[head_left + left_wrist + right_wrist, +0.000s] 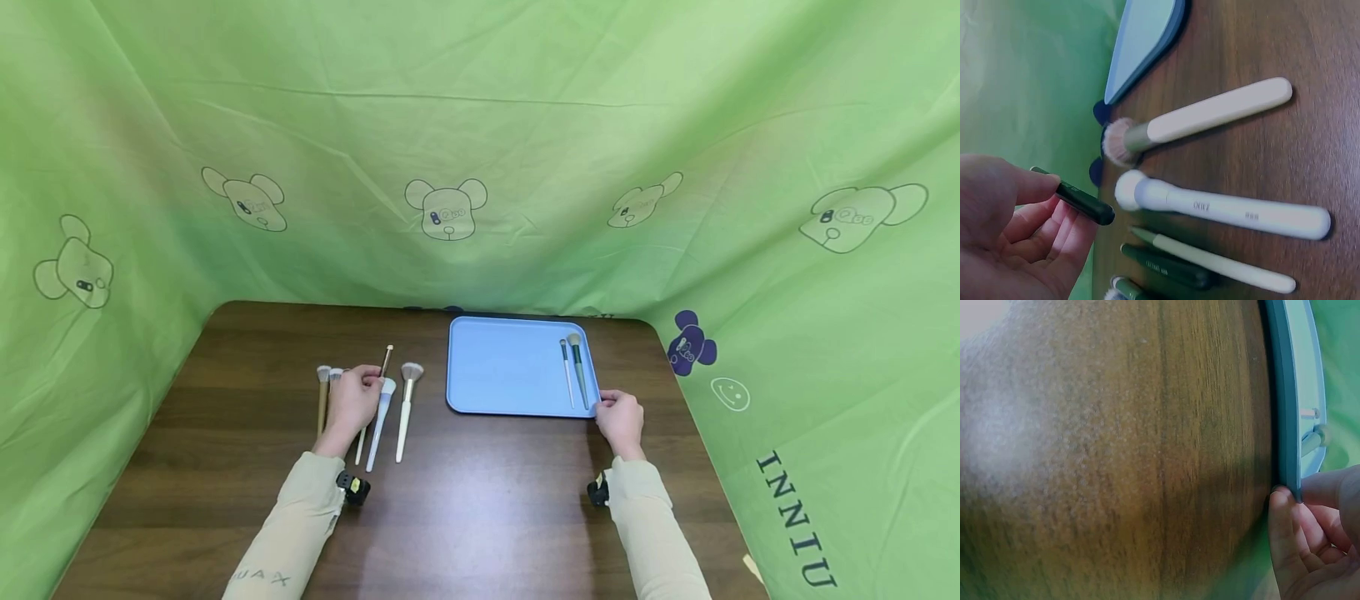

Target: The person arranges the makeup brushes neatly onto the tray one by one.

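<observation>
My left hand [356, 400] pinches a slim makeup brush [387, 360] between thumb and fingers, above the table. Its dark handle [1088, 205] shows green in the left wrist view. Beside this hand lie a thick cream-handled brush [405, 412], a pale brush [379, 429] and a thin white-handled brush [1222, 262]. A brown-handled brush [323, 400] lies to its left, with another partly hidden by the hand. At the near right corner of the blue tray [510, 367], my right hand [622, 418] grips the rim [1291, 425] between thumb and fingers.
Two brushes lie along the tray's right side: a thin one [567, 375] and a thicker green-handled one [578, 371]. Beneath everything is a brown wooden table [480, 517]. A green printed cloth [450, 125] hangs behind it and on both sides.
</observation>
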The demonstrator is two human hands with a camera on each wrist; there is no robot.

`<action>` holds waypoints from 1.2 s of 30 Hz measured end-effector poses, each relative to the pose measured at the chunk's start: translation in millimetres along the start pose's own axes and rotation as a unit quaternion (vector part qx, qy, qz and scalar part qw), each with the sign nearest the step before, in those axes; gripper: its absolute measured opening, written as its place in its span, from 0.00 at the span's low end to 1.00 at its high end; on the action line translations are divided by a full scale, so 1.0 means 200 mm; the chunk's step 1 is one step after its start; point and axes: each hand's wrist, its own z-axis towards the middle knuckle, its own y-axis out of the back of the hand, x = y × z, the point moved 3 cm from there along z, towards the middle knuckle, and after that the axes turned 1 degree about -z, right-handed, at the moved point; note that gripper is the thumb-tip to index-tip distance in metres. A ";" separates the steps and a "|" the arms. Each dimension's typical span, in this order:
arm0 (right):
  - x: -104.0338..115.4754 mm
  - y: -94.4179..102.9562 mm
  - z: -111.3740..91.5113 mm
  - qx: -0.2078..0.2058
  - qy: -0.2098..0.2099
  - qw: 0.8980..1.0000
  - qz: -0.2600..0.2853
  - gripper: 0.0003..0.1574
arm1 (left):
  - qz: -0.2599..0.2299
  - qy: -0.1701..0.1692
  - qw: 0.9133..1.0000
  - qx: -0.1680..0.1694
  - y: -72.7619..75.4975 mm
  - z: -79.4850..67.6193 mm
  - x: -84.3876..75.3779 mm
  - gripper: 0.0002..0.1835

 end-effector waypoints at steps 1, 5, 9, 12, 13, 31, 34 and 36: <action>0.00 0.00 0.00 -0.001 0.001 1.000 0.000 0.14 | -0.001 -0.002 1.000 0.001 -0.01 0.00 -0.01 0.12; -0.01 0.00 0.00 -0.005 0.001 1.000 -0.001 0.15 | -0.008 -0.009 1.000 0.006 -0.05 0.00 -0.03 0.12; -0.02 0.00 0.01 -0.002 -0.004 1.000 0.000 0.15 | -0.023 -0.011 1.000 0.007 -0.08 -0.01 -0.05 0.11; -0.02 -0.01 0.01 0.002 -0.006 1.000 0.004 0.15 | -0.031 -0.009 0.999 0.007 -0.11 -0.01 -0.07 0.11; -0.02 -0.01 0.01 0.003 -0.006 1.000 0.006 0.15 | -0.034 -0.007 0.999 0.007 -0.12 -0.01 -0.07 0.10; 0.00 0.00 0.00 -0.017 0.005 1.000 -0.002 0.15 | -0.070 -0.001 0.997 0.027 -0.20 0.00 -0.13 0.09; 0.00 0.00 0.01 -0.016 0.004 1.000 -0.002 0.15 | -0.070 -0.001 0.997 0.030 -0.21 0.00 -0.14 0.10; 0.00 0.00 0.01 -0.016 0.007 1.000 -0.002 0.15 | -0.071 -0.001 0.997 0.031 -0.21 0.00 -0.14 0.10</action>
